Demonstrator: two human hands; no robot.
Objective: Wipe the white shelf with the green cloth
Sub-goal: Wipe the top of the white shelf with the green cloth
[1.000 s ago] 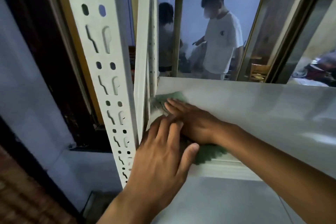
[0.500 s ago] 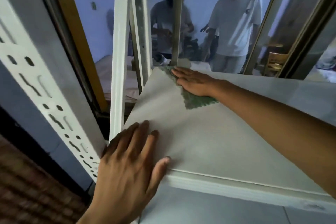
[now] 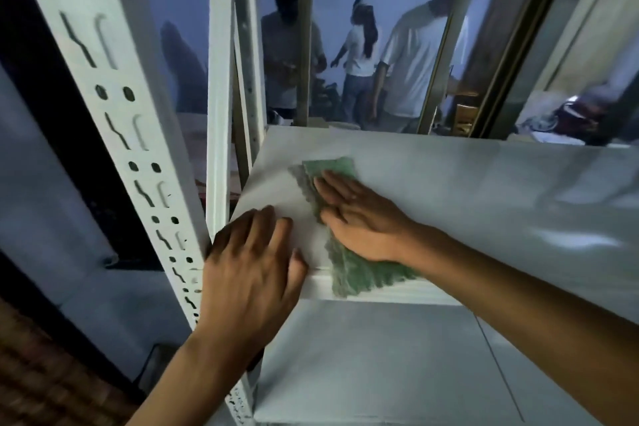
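Observation:
The white shelf (image 3: 484,190) runs across the middle of the head view. A green cloth (image 3: 359,273) lies on its left part, with one end hanging over the front edge. My right hand (image 3: 359,218) presses flat on the cloth with straight fingers. My left hand (image 3: 252,273) rests flat on the shelf's front left corner, beside the cloth, fingers spread.
A white perforated upright (image 3: 114,114) stands at the left, a second white post (image 3: 219,79) behind it. A lower shelf (image 3: 380,363) lies beneath. Behind the rack, three people (image 3: 408,62) stand in another room. Brick flooring (image 3: 41,373) shows at bottom left.
My right hand has pulled the cloth from the shelf's back left corner toward the front edge. My left hand stays on the front left corner.

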